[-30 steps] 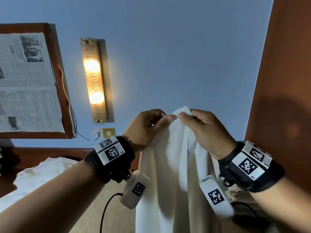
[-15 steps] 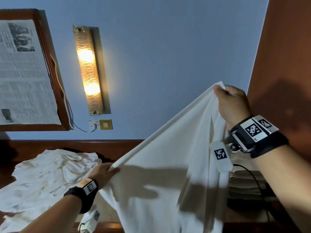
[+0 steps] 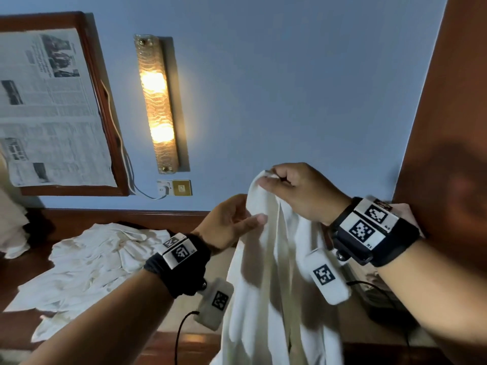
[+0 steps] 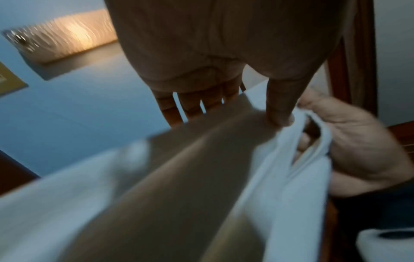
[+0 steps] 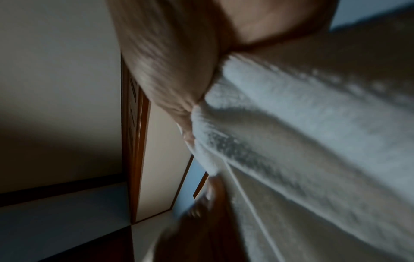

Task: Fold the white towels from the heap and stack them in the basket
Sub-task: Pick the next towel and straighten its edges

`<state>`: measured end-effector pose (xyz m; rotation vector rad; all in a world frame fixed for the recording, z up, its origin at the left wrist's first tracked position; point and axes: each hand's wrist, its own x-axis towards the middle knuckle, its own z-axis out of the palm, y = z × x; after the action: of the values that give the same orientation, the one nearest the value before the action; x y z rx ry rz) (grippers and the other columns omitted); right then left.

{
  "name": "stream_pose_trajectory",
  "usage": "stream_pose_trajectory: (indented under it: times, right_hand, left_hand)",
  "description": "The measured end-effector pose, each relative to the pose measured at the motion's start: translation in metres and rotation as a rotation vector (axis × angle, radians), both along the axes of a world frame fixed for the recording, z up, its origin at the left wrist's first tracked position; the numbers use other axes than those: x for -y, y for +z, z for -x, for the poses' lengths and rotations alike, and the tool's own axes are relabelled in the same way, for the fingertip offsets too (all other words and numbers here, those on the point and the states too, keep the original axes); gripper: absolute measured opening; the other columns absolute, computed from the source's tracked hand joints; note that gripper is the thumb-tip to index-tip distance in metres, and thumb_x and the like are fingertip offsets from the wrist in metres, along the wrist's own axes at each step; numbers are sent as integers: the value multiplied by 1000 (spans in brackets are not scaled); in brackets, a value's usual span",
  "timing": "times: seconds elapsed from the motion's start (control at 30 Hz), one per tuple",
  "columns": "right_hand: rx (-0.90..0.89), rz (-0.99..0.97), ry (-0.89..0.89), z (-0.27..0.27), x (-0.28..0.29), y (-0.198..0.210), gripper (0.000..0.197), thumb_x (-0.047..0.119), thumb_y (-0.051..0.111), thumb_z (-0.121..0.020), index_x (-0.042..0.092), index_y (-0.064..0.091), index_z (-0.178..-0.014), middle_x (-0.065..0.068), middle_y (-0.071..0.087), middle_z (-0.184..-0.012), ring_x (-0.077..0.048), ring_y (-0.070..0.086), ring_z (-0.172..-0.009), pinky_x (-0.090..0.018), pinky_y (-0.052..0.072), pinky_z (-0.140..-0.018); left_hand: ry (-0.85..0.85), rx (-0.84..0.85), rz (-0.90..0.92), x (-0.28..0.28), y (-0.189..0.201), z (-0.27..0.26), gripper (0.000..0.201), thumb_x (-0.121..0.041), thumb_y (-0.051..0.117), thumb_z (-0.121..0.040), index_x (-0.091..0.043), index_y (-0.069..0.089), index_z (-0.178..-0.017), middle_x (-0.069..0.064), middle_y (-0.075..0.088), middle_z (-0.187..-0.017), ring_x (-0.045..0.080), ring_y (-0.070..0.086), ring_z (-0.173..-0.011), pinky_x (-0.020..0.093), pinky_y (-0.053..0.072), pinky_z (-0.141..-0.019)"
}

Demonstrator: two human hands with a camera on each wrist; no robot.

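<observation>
A white towel (image 3: 263,285) hangs in long folds in front of me. My right hand (image 3: 268,180) pinches its top corner, highest in the head view. Just below, my left hand (image 3: 247,222) grips the towel's edge, thumb on the front and fingers behind the cloth. In the left wrist view the thumb (image 4: 277,109) presses on the towel (image 4: 291,195) beside the right hand (image 4: 358,141). The right wrist view shows the towel (image 5: 313,124) bunched under my right hand (image 5: 168,70). The heap of white towels (image 3: 100,259) lies low on the left. A dark basket (image 3: 390,312) sits mostly hidden behind my right forearm.
A lit wall lamp (image 3: 158,101) and a framed newspaper (image 3: 52,109) hang on the blue wall. A wall socket (image 3: 175,187) sits under the lamp. A brown wooden panel (image 3: 448,127) stands close on the right. A black cable (image 3: 181,335) hangs from my left wrist.
My left hand has risen from low on the left to just under my right hand, which came down a little. The towel, spread wide before, now hangs doubled in narrow folds.
</observation>
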<state>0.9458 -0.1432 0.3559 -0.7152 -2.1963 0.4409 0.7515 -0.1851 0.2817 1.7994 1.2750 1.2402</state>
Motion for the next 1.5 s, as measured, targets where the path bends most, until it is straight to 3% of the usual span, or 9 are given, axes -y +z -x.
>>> stream_pose_trajectory:
  times: [0.13, 0.3, 0.47, 0.6, 0.73, 0.97, 1.2, 1.4, 1.5]
  right_hand:
    - [5, 63, 33, -2, 7, -3, 49, 38, 62, -96, 2, 45, -68, 5, 30, -60, -8, 30, -56, -29, 26, -55]
    - [-132, 312, -90, -10, 4, -8, 24, 40, 64, -94, 17, 65, -88, -3, 61, -79, -12, 53, -73, -29, 40, -70]
    - [-362, 575, -128, -12, 12, 1, 24, 34, 48, -67, 16, 56, -83, 1, 49, -84, -16, 45, -81, -31, 33, -72]
    - [-256, 416, -186, -19, 17, 4, 18, 12, 50, -89, 21, 63, -80, 3, 51, -72, -14, 45, -69, -28, 35, -64]
    - [-283, 463, -198, -29, 14, 4, 28, 1, 54, -88, 18, 71, -72, 12, 65, -70, -4, 54, -68, -20, 37, -60]
    - [-533, 747, 20, -23, 29, 11, 17, -4, 63, -89, 7, 75, -84, -8, 71, -91, -20, 67, -81, -31, 57, -63]
    - [-671, 707, 75, -6, 38, 12, 18, -6, 60, -91, 3, 73, -83, -12, 73, -98, -16, 70, -85, -25, 60, -72]
    - [-445, 446, 76, -10, 37, 7, 20, -3, 68, -88, 8, 76, -102, 10, 61, -56, -3, 50, -45, -10, 46, -54]
    - [-366, 230, 24, -12, 35, 7, 14, 10, 77, -84, 16, 78, -97, 10, 75, -74, -3, 70, -68, -18, 57, -66]
  left_hand:
    - [-108, 145, 7, 13, 18, -14, 23, -22, 64, -96, 0, 67, -104, 18, 71, -95, 24, 66, -80, 36, 55, -73]
    - [116, 60, -99, 15, 19, -28, 47, -42, 50, -99, 4, 61, -95, 12, 58, -76, 18, 53, -70, 37, 45, -66]
    - [286, 8, -184, 16, 32, -38, 44, -37, 48, -101, 3, 55, -84, 4, 45, -67, 16, 43, -61, 32, 36, -60]
    - [423, -74, -194, 15, 44, -40, 35, -35, 48, -100, -10, 53, -77, 0, 46, -64, 15, 44, -58, 30, 34, -56]
    - [524, -170, -220, 14, 53, -25, 40, -36, 44, -103, -11, 51, -71, -2, 43, -61, 12, 42, -56, 25, 31, -52]
    - [554, -213, -327, 18, 59, -16, 36, -32, 50, -101, -11, 60, -73, -3, 50, -55, 4, 45, -48, 18, 30, -44]
    - [416, -45, -391, 24, 50, -32, 48, -51, 55, -92, -9, 69, -74, 11, 67, -64, 32, 67, -61, 49, 57, -56]
    - [407, -31, -379, 34, 57, -33, 30, -41, 65, -94, -19, 77, -78, 0, 72, -68, 24, 70, -64, 48, 58, -58]
    - [404, -60, -394, 36, 60, -38, 27, -40, 65, -93, -23, 78, -77, -4, 72, -69, 20, 69, -65, 47, 58, -58]
